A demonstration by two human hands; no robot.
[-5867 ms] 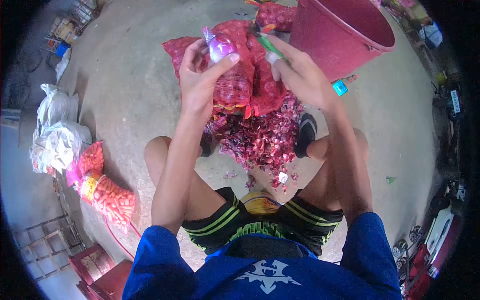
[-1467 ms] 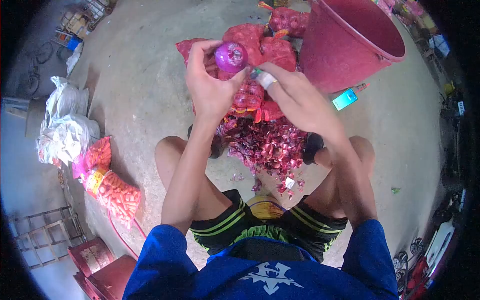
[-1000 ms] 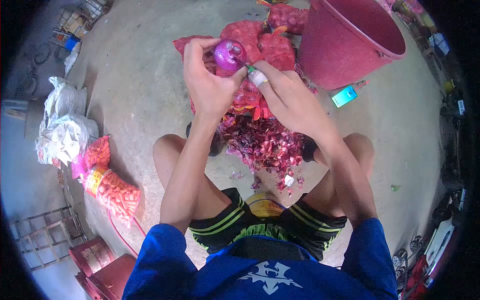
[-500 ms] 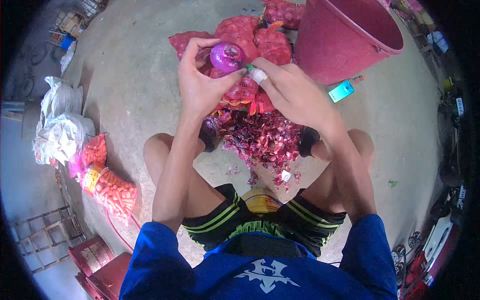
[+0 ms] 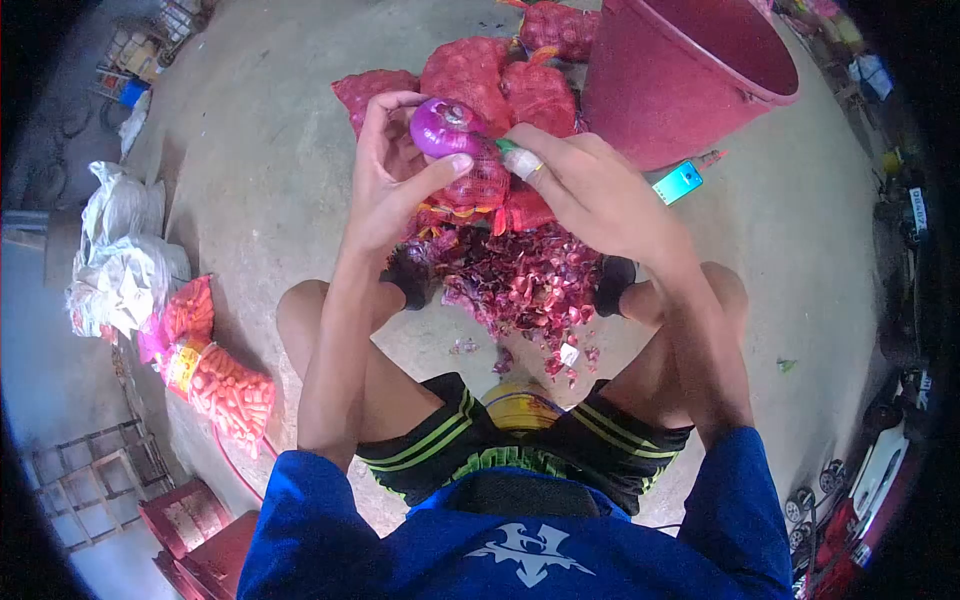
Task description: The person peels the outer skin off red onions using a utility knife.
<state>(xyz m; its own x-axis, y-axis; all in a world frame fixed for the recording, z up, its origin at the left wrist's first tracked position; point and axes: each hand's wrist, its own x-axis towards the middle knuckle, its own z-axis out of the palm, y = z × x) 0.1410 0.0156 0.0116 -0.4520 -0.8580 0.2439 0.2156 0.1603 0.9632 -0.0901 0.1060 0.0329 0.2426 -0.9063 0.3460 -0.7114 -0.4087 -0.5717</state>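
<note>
A shiny purple-red onion (image 5: pixel 438 128) sits in my left hand (image 5: pixel 378 195), with the fingers curled behind it and the thumb along its lower side. One end of the onion, pale and brownish, faces up and to the right. My right hand (image 5: pixel 610 200) is closed just right of the onion. Between its thumb and fingers shows the tip of a small green tool (image 5: pixel 504 147), the rest hidden in the grip. White tape (image 5: pixel 521 162) wraps the right thumb. Beneath both hands lies a heap of loose red onion skins (image 5: pixel 530 280) on the floor.
Red mesh sacks of onions (image 5: pixel 465 75) stand ahead, beside a large red tub (image 5: pixel 650 100). A lit phone (image 5: pixel 679 182) lies by the tub. To the left are white sacks (image 5: pixel 130 280) and a bag of carrots (image 5: pixel 230 385).
The onion and my left hand have moved slightly down and left, and the onion has tilted. My left thumb now presses on its underside. My right hand has shifted slightly down.
</note>
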